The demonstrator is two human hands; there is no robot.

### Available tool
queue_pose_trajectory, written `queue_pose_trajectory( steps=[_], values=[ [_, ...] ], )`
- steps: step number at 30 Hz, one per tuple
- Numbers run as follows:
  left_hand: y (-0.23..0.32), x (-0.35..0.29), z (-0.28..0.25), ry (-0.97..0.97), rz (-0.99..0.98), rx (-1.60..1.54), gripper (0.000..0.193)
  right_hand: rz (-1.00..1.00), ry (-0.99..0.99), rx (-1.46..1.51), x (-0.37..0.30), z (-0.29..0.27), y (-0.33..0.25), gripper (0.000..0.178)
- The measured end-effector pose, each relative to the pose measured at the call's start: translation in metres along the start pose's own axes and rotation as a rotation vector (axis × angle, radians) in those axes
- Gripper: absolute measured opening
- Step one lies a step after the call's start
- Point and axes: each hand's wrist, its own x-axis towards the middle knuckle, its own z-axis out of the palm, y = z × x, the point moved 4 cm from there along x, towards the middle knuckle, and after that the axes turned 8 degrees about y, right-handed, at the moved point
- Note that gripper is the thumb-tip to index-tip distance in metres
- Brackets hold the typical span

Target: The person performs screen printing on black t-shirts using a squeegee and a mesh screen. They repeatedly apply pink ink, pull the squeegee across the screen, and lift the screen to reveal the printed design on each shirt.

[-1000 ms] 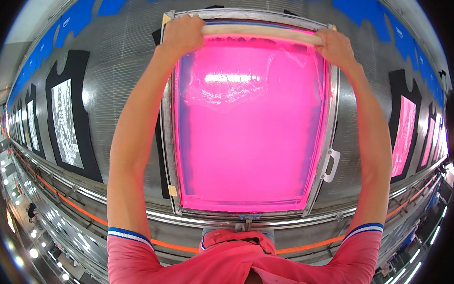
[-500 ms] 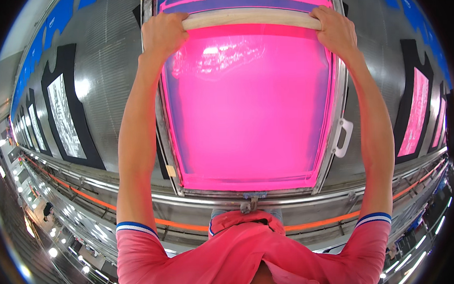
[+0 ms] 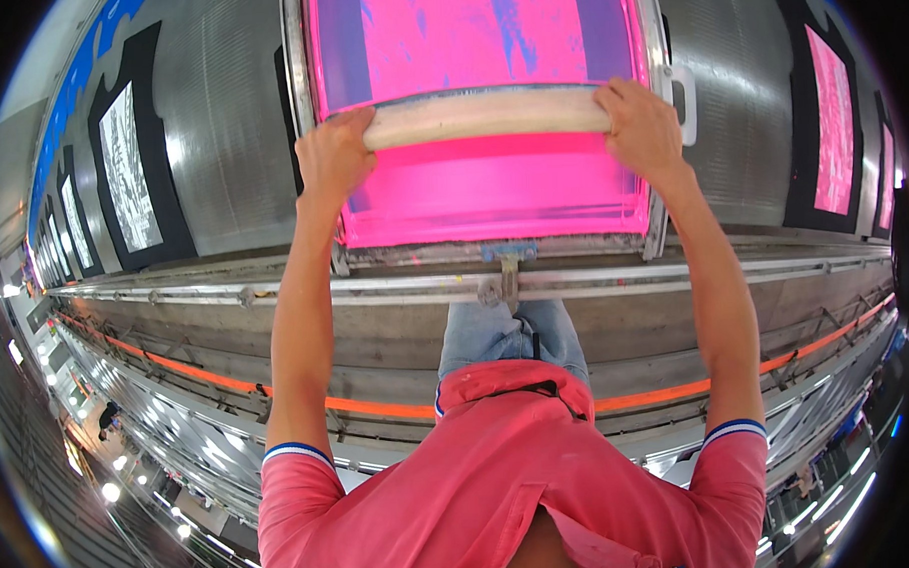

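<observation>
Both my hands grip a wide squeegee with a pale wooden handle [image 3: 484, 117], lying crosswise on a framed printing screen [image 3: 656, 37]. My left hand [image 3: 336, 158] is closed round its left end and my right hand [image 3: 645, 127] round its right end. Bright pink ink [image 3: 491, 188] covers the mesh on the near side of the squeegee. Beyond it the mesh shows a streaky pink and blue-violet pattern between plain violet side bands. The squeegee's blade is hidden beneath the handle.
Black garment pieces lie along the metal table: one with a white print [image 3: 131, 180] at left, another with a pink print [image 3: 832, 121] at right. A white handle [image 3: 683, 106] juts from the frame's right side. A metal rail [image 3: 395, 288] and orange strip [image 3: 379, 407] run along the near side.
The squeegee has come toward me from the far end of the screen, with both hands still on it. Patterned mesh now shows behind it. My view has shifted too.
</observation>
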Motion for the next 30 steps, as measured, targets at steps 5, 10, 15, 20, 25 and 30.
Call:
queue_pose_trajectory(
  steps=[5,10,15,20,25,30],
  values=[
    [0.033,-0.103,-0.013,-0.052,-0.017,-0.029,0.047,-0.009,-0.03,0.008,-0.096,-0.009,-0.04,0.022],
    [0.049,-0.168,-0.014,0.035,0.002,-0.084,0.043,-0.002,0.004,0.028,-0.159,-0.01,-0.071,0.023],
    [0.061,-0.184,-0.017,0.187,0.052,-0.088,0.044,0.004,0.085,-0.011,-0.183,-0.004,-0.082,0.042],
    [0.056,-0.186,-0.03,0.037,0.055,-0.135,0.048,0.022,-0.08,-0.002,-0.182,-0.032,-0.092,0.044],
    [0.049,-0.129,-0.057,-0.268,-0.008,-0.034,0.029,0.102,-0.282,0.051,-0.142,-0.055,-0.067,0.035],
    [0.009,0.012,-0.031,-0.101,0.006,-0.026,0.027,0.088,-0.156,-0.023,-0.009,-0.036,-0.003,0.042]
  ],
)
